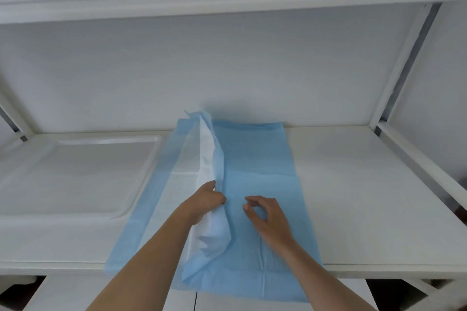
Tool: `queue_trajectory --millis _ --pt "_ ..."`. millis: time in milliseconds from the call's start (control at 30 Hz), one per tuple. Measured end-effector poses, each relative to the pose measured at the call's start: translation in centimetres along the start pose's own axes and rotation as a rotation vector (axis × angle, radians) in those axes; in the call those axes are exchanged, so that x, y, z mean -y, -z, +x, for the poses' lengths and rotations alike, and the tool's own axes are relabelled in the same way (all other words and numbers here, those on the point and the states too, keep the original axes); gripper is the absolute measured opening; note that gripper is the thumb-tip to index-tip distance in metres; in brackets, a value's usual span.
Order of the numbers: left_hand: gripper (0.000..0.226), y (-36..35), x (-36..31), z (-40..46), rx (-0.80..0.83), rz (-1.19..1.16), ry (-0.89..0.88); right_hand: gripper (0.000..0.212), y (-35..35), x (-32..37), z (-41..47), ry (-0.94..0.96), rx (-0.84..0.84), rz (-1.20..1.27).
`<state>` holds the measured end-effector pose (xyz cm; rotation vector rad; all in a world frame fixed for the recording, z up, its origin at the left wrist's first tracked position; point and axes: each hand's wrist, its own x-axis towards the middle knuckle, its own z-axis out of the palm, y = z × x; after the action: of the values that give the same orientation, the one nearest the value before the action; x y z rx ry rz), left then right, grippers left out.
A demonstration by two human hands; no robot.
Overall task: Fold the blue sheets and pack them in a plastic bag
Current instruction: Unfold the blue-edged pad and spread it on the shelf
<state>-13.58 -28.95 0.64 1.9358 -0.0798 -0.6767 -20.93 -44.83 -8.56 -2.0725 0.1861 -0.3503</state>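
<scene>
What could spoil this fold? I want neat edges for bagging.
1. The left hand pinches the sheet at one spot, so the raised flap may land skewed.
2. The right hand hovers loosely over it, so the base could slide.
3. The near edge overhangs the table and might drag.

Blue sheet: thin, pale blue on top w/ white underside, crease lines across & lengthwise. Spread on white surface approx mid-width, far edge at back edge, near edge hanging over front edge. Left part raised into upright ridge running back-to-front, white side showing; right part flat. Blue border strip lies flat along left side.
</scene>
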Motion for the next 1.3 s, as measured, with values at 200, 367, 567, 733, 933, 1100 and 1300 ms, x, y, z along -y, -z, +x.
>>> queue_trajectory --millis 200,367,567,733,933,1100,1300 --pt "0.034 -1.7 -0.3 0.4 0.072 -0.015 -0.007 0.047 0.3 0.4 0.0 -0.04 0.056 0.007" --pt "0.027 -2.7 -0.3 0.8 0.137 0.042 0.035 0.035 0.4 0.6 0.2 -0.044 0.072 -0.02" --pt "0.023 -3.4 0.6 1.8 -0.125 0.209 -0.101 0.007 -0.1 -0.3 0.6 -0.016 0.043 -0.156" --pt "0.043 -2.3 2.5 3.3 -0.49 0.299 -0.093 0.028 -0.4 -1.1 0.6 -0.011 -0.082 -0.124" --pt "0.049 -1.7 4.7 3.7 -0.336 0.352 -0.046 0.036 0.2 -0.4 0.5 -0.003 -0.263 0.018" --pt "0.06 -1.0 4.7 3.9 -0.139 0.428 0.015 0.032 0.5 -1.0 0.5 -0.003 -0.333 -0.037" --pt "0.068 -1.3 4.8 4.0 -0.104 0.601 0.043 0.026 1.0 -1.3 0.5 -0.101 -0.194 -0.224"
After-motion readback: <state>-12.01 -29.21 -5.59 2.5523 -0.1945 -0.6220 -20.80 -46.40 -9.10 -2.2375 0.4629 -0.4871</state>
